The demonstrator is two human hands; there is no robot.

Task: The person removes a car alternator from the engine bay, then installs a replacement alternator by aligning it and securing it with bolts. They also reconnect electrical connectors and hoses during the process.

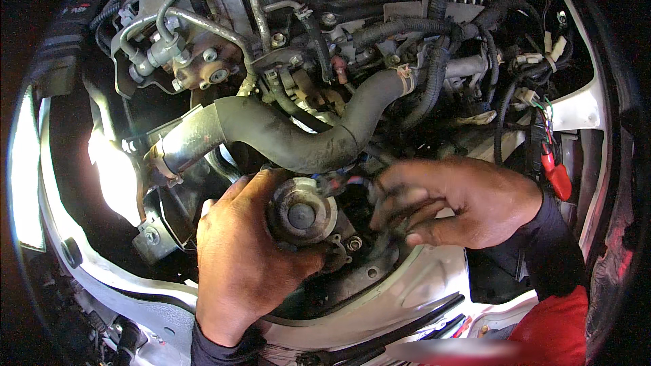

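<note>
My left hand (241, 257) is wrapped round the side of a round metal engine part (303, 213), which has a raised rim and a domed disc at its centre. Its thumb lies along the near side, close to a small metal bracket (337, 251). To the right of the part, my right hand (464, 200) hovers with bent fingers, their tips smeared by motion. Between that hand and the round part is a short blurred wire piece (332, 183) with dark, red and blue colours. Whether my right fingers hold it is unclear.
A thick black curved hose (291, 139) crosses just beyond my hands, joined to a metal pipe (193, 139) at left. Metal fuel lines (183, 17) run at the far left. A red connector (556, 176) hangs at right. Several tools (441, 329) lie by the white body edge.
</note>
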